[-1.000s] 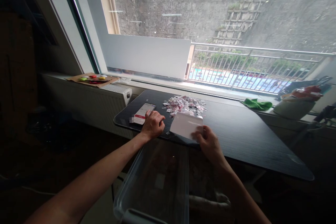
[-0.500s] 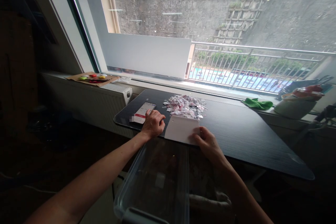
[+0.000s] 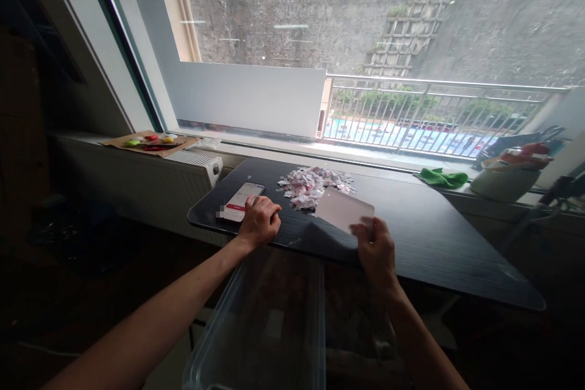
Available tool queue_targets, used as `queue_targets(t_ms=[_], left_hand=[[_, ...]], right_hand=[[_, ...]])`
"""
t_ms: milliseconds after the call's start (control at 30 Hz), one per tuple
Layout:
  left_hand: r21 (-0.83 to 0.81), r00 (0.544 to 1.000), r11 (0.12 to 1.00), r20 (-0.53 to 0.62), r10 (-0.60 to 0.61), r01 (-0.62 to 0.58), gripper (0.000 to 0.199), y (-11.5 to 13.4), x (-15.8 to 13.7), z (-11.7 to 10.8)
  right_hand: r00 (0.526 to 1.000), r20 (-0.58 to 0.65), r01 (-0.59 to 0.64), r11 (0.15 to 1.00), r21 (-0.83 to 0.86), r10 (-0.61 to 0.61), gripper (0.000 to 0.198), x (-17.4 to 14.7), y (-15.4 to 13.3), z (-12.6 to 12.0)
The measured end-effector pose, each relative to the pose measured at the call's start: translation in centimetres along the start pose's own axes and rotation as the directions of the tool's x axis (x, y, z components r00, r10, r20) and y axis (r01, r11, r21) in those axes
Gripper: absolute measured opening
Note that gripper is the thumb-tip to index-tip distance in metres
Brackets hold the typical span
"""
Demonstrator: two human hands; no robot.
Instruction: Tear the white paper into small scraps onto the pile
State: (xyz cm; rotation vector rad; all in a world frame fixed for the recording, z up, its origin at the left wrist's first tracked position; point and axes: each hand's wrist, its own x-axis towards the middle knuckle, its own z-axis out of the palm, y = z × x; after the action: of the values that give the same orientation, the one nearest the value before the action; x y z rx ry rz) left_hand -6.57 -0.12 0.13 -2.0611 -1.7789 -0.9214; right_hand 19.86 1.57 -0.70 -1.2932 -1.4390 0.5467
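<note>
My right hand (image 3: 375, 247) pinches a flat white plastic scraper (image 3: 342, 210) by its right end. The scraper is tilted up over the table, just in front of a heap of small paper scraps (image 3: 315, 186), and casts a shadow on the tabletop. A tiny hole shows near its far left corner. My left hand (image 3: 260, 219) rests loosely curled near the table's front edge. It overlaps the lower right of a phone (image 3: 242, 198) with a lit screen, its fingertips partly hidden. Below the edge stands a clear plastic bin (image 3: 322, 317).
The dark table (image 3: 425, 237) stands against the window. A green cloth (image 3: 441, 178) and a pot-like container (image 3: 505, 180) are on the sill at right. A radiator (image 3: 192, 170) is at left, with cardboard (image 3: 114, 142) and colourful items on top.
My right hand has lifted the scraper off the table's front edge and moved it right and towards the paper heap. My left hand stays by the phone. The view has shifted slightly.
</note>
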Motion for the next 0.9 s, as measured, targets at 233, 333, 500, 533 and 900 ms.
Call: queue_targets(t_ms=[233, 333, 500, 533, 900], left_hand=[[0.000, 1.000, 1.000, 0.004, -0.003, 0.003, 0.018, 0.0, 0.0, 0.0], [0.003, 1.000, 1.000, 0.007, 0.000, 0.000, 0.018, 0.0, 0.0, 0.0], [0.003, 1.000, 1.000, 0.004, 0.005, -0.005, 0.018, -0.1, 0.0, 0.0], [0.005, 1.000, 1.000, 0.004, 0.005, -0.005, 0.018, -0.1, 0.0, 0.0], [0.003, 1.000, 1.000, 0.005, 0.000, 0.000, 0.016, 0.0, 0.0, 0.0]], right_hand=[[0.995, 0.092, 0.043, 0.996, -0.081, -0.036, 0.024, 0.3, -0.5, 0.1], [0.993, 0.103, 0.055, 0.998, -0.036, -0.051, 0.024, 0.5, -0.6, 0.2], [0.992, 0.090, 0.096, 0.987, -0.127, -0.085, 0.021, 0.9, -1.2, 0.8], [0.988, 0.117, 0.111, 0.987, -0.115, -0.097, 0.020, 0.9, -1.3, 0.9], [0.998, 0.053, -0.019, 1.000, -0.003, 0.019, 0.025, 0.5, -0.3, 1.1]])
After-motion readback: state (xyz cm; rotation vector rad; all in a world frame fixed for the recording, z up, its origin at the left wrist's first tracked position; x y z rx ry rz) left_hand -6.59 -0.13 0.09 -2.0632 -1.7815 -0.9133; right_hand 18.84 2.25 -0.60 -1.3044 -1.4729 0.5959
